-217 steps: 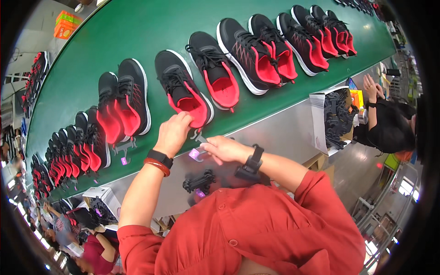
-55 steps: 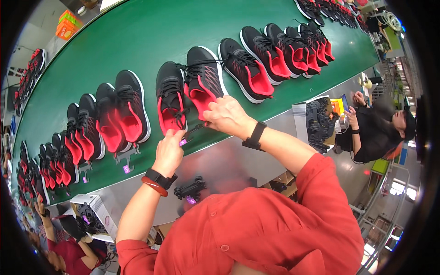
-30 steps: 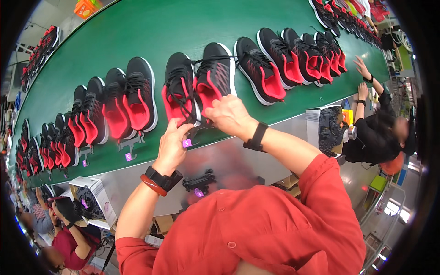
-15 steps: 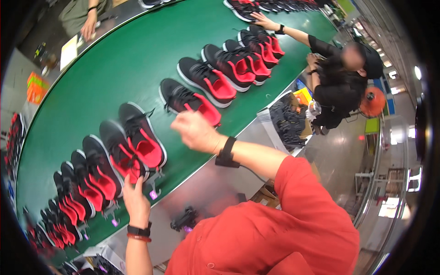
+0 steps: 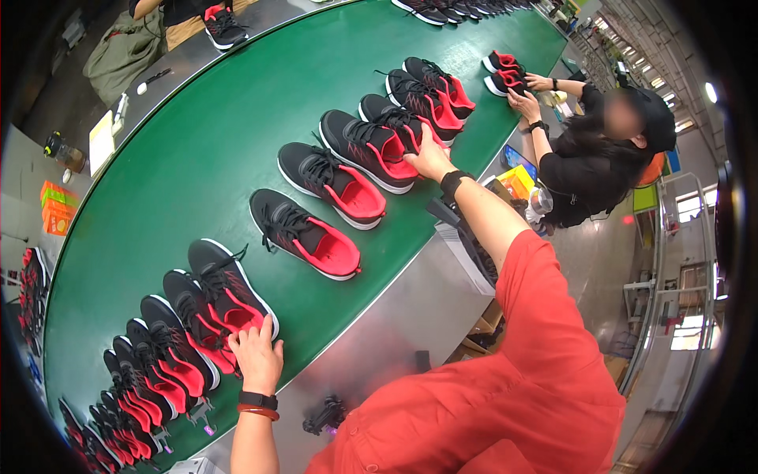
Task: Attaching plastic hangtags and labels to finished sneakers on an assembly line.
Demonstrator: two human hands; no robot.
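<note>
Black sneakers with red linings and white soles stand in slanting rows on a green belt. My left hand (image 5: 257,359) is at the heel of the nearest sneaker (image 5: 229,276) in the left row, its fingers curled over the heel edge. Farther right, my right hand (image 5: 432,158) grips the heel of a sneaker (image 5: 392,117), thumb and fingers on either side of its collar. Beside that one stand a larger-looking sneaker (image 5: 365,150), another sneaker (image 5: 332,183) and a separate sneaker (image 5: 304,235). Small black hooks (image 5: 204,415) with purple tags hang at some heels in the left row.
Across the belt's right part, a co-worker's hands (image 5: 523,95) hold a pair of sneakers (image 5: 505,73). A metal ledge (image 5: 379,332) runs along my side. Near my right forearm are a box with black pieces (image 5: 466,245) and a yellow tray (image 5: 517,182).
My right hand has moved right and away to a sneaker's heel. My left hand has shifted slightly right and nearer. The co-worker has drawn two sneakers to the belt's edge.
</note>
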